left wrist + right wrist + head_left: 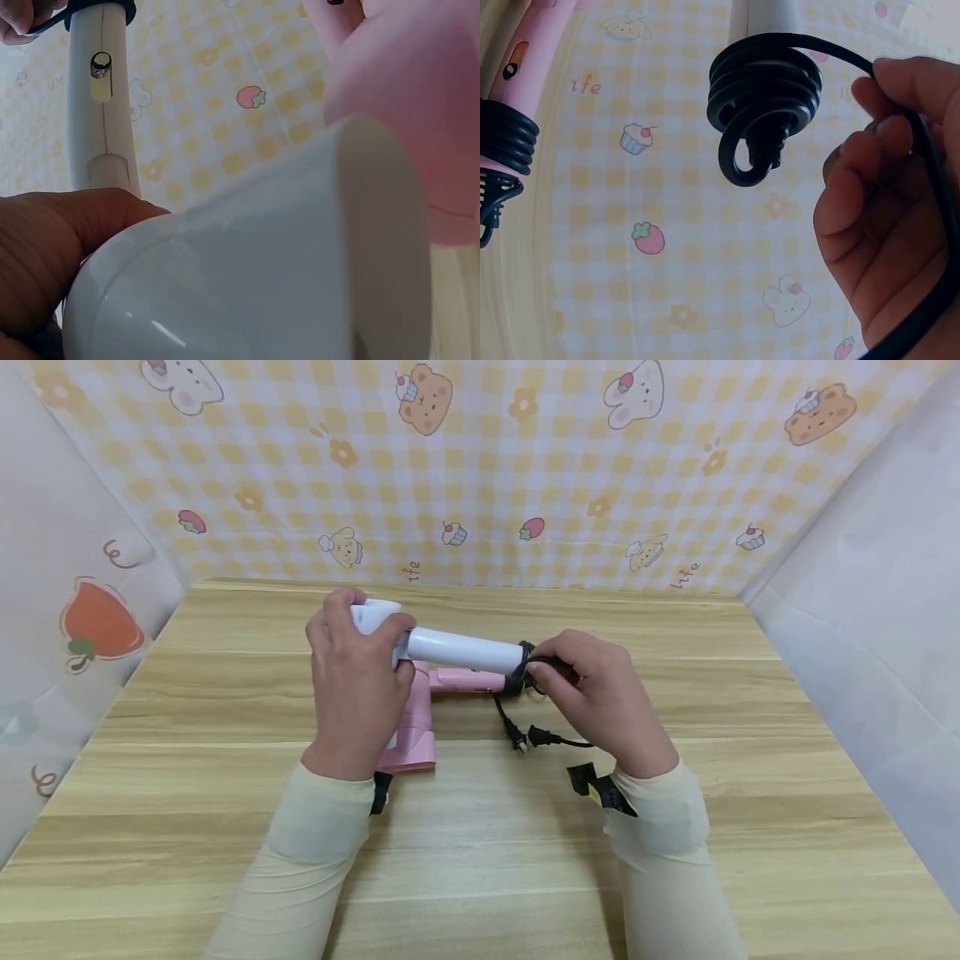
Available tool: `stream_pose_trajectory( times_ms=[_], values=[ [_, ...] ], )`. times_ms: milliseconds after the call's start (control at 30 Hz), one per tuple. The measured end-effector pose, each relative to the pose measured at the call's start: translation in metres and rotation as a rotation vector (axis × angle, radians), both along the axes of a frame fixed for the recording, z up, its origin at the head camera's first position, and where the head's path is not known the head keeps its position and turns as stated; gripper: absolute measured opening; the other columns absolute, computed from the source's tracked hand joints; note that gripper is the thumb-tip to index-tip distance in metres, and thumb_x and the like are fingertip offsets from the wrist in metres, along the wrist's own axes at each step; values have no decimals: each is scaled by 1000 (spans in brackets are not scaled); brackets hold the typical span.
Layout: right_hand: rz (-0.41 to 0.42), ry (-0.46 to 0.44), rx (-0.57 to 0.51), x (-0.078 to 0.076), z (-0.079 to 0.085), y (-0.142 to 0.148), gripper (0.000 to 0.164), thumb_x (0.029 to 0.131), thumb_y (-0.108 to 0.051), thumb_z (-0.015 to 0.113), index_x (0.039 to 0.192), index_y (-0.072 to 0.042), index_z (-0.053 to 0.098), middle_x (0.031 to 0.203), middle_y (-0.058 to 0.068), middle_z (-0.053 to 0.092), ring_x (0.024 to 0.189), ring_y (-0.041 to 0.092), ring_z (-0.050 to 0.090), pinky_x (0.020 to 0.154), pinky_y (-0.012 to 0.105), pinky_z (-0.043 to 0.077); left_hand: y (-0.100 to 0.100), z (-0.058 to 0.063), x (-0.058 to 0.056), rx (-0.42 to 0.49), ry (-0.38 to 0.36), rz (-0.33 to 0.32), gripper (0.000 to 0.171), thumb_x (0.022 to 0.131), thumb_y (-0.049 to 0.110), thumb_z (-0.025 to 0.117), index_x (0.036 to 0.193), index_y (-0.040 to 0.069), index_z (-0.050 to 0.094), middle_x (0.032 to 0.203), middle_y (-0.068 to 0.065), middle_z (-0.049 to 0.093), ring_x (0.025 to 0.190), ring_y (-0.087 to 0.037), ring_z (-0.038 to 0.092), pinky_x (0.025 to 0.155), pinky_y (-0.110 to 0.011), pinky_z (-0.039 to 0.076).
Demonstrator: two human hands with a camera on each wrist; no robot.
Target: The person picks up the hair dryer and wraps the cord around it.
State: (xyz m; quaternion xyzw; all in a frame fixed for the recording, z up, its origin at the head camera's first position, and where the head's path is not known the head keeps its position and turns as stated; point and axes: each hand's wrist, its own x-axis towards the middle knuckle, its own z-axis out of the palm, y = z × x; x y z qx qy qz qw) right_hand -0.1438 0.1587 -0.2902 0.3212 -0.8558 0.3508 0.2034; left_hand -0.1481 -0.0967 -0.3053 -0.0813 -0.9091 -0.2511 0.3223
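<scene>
A white hair dryer (465,649) is held up over the table, its head in the grip of my left hand (354,689). In the left wrist view the wide white nozzle (247,270) fills the front, and the thumb lies along the head. Black cord (765,82) is coiled several turns around the handle's end. My right hand (600,693) pinches the free run of that cord between thumb and forefinger, just beside the coils. Below lies a pink hair dryer (416,722), its own cord (510,139) wound around its handle end.
Two black plugs (517,737) (542,737) hang or lie close together near the middle of the wooden table (480,860). A yellow checked cloth (480,468) with cartoon prints covers the back, and pale walls (885,568) stand at both sides.
</scene>
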Motion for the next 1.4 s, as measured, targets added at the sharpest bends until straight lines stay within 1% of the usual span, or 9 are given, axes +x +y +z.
stream_pose_trajectory(
  times_ms=[167, 300, 433, 667, 867, 967, 1100, 1233, 1400],
  values=[
    [-64, -1, -9, -2, 1, 4, 4, 92, -5, 68, 94, -8, 71, 75, -5, 53, 60, 10, 42, 54, 25, 34, 0, 0, 1, -13, 10, -14, 33, 75, -3, 76, 105, 11, 74, 131, -26, 40, 116, -54, 37, 89, -62, 42],
    [-92, -10, -26, -3, 2, 6, 4, 92, -6, 69, 94, -8, 72, 71, -5, 52, 58, 10, 42, 53, 25, 34, -1, 0, 0, -16, 6, -30, 34, 75, -3, 76, 105, 11, 74, 131, -26, 40, 117, -54, 37, 90, -63, 41],
    [-115, -26, -54, -3, 2, 8, 5, 91, -6, 71, 94, -8, 73, 69, -5, 51, 56, 11, 41, 51, 24, 33, -1, 0, -1, -19, 24, -52, 33, 75, -4, 76, 104, 10, 74, 130, -27, 41, 116, -54, 37, 91, -63, 41],
    [-160, -39, -96, -5, 0, 9, 11, 92, -6, 69, 103, -4, 69, 80, 1, 59, 62, 13, 47, 55, 23, 37, 0, 0, -2, -31, 72, -80, 32, 73, -4, 78, 102, 10, 75, 127, -26, 43, 115, -52, 38, 89, -62, 42],
    [-198, -61, -141, -8, -3, 9, 14, 93, -8, 69, 105, -1, 67, 89, 4, 65, 69, 14, 52, 62, 22, 42, -1, 3, -2, -35, 114, -100, 33, 72, -4, 77, 101, 11, 76, 126, -26, 44, 113, -51, 40, 88, -61, 44],
    [-221, -67, -155, -10, -4, 10, 14, 92, -10, 70, 103, -1, 68, 87, 4, 64, 68, 15, 50, 61, 23, 40, -3, 4, -2, -23, 126, -120, 33, 71, -4, 78, 100, 11, 76, 125, -26, 44, 114, -52, 40, 88, -61, 45],
    [-262, -77, -195, -13, -6, 12, 14, 92, -12, 70, 101, -2, 69, 83, 5, 63, 66, 16, 48, 59, 23, 38, -5, 6, -2, 0, 120, -151, 33, 71, -1, 79, 100, 12, 75, 126, -25, 43, 114, -51, 39, 89, -60, 44],
    [-283, -83, -232, -14, -6, 13, 14, 94, -14, 69, 100, -2, 69, 86, 5, 65, 69, 16, 50, 60, 24, 40, -6, 8, -1, 24, 117, -174, 33, 70, 1, 79, 101, 12, 75, 126, -24, 43, 113, -48, 41, 89, -58, 42],
    [-307, -115, -285, -13, -6, 15, 19, 95, -19, 68, 102, -2, 68, 89, 3, 66, 68, 16, 51, 58, 24, 41, -5, 12, 2, 69, 144, -213, 31, 70, 1, 79, 99, 11, 74, 126, -25, 43, 112, -45, 43, 89, -55, 41]
  ],
)
